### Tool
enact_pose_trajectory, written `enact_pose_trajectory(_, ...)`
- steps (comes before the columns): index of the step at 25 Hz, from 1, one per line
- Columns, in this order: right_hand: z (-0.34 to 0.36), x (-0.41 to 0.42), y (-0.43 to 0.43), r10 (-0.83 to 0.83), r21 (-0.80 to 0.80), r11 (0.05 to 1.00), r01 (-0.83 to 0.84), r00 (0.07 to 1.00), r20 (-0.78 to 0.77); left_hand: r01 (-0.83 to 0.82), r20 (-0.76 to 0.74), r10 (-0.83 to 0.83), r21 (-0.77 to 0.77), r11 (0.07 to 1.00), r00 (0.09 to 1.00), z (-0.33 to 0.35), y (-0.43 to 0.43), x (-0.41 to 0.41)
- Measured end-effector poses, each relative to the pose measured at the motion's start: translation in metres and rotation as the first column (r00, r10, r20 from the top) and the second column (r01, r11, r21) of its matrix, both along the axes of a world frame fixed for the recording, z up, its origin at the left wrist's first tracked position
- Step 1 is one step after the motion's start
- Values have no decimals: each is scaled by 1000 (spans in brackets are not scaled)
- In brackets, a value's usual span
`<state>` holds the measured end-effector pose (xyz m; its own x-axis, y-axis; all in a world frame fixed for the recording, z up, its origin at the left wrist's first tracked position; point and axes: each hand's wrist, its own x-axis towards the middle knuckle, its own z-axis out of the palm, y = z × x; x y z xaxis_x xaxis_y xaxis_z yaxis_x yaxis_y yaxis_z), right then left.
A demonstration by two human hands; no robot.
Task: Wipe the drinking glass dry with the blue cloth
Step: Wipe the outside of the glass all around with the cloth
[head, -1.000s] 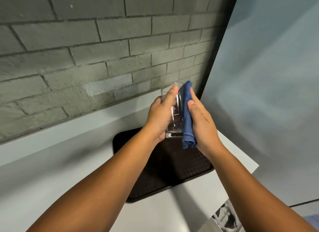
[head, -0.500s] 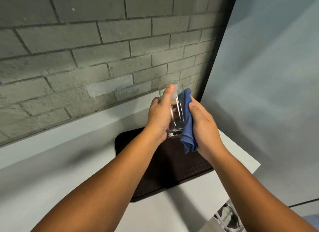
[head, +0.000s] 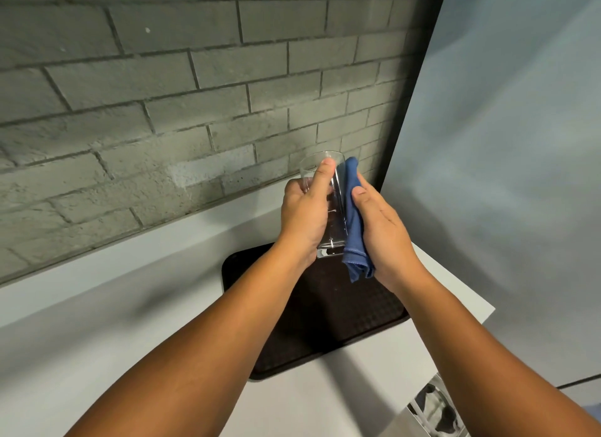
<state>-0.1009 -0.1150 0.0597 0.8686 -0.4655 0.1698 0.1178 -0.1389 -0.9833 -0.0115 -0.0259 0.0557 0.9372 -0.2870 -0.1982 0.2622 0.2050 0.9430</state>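
A clear drinking glass (head: pixel 336 209) is held upright in the air above the tray. My left hand (head: pixel 304 215) grips it from the left, thumb stretched up to the rim. A folded blue cloth (head: pixel 353 222) lies flat against the glass's right side, pressed there by my right hand (head: pixel 383 231). The cloth's lower end hangs below the glass's base. Part of the glass is hidden behind my left hand's fingers.
A dark brown textured tray (head: pixel 325 326) lies on the white counter (head: pixel 97 322) under my hands. A grey brick wall (head: pixel 162 111) rises behind, and a pale panel (head: pixel 504 144) stands to the right. The counter's corner (head: pixel 487 313) is near my right forearm.
Both hands drifted slightly right with the glass. The cloth slid down the glass's side, then back up toward the rim. The glass now stands a little more upright.
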Motion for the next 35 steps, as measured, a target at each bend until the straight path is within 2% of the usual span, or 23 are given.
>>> enact_pose_trajectory(2,4,-2,0,6,16,1000,-6,1000,6,-1,-3,1,2,1000,1000,2,1,-3)
enact_pose_trajectory(4,6,-5,-1,-1,-55,998,1,1000,0,6,14,-6,16,1000,1000,5,2,-3)
enact_pose_trajectory(8,4,-2,1,12,125,992,-13,1000,8,1,39,-3,33,999,999,10,2,-6)
enact_pose_trajectory(11,6,-7,4,-4,-77,997,6,1000,24,4,49,-7,51,999,999,13,4,-4)
enact_pose_trajectory(12,6,-7,4,-11,-100,995,14,1000,26,13,48,-15,42,999,999,14,5,-4)
enact_pose_trajectory(16,5,2,2,-4,76,997,4,1000,2,11,43,-11,1,1000,999,15,5,-2)
enact_pose_trajectory(19,12,-3,5,-21,-131,991,20,1000,-8,22,15,-22,5,1000,1000,18,7,-1)
enact_pose_trajectory(20,11,-3,5,-24,-149,989,25,1000,8,34,11,-34,-8,999,999,18,7,0)
enact_pose_trajectory(23,4,0,2,-31,-54,998,29,999,-38,64,-13,-65,-64,996,998,17,6,3)
enact_pose_trajectory(25,8,-2,5,-43,19,999,43,999,-3,103,-87,-108,-67,992,990,17,7,3)
enact_pose_trajectory(28,17,-4,4,-52,-98,994,53,999,10,144,-125,-149,-51,988,981,18,5,1)
enact_pose_trajectory(31,15,0,0,-49,-17,999,49,999,-15,137,-78,-141,-46,989,987,20,3,-5)
enact_pose_trajectory(32,17,-2,3,-56,-28,998,56,998,4,130,-67,-131,-25,991,989,20,3,-5)
enact_pose_trajectory(35,14,-8,8,-54,-221,974,55,998,8,148,-45,-147,30,989,988,18,3,-3)
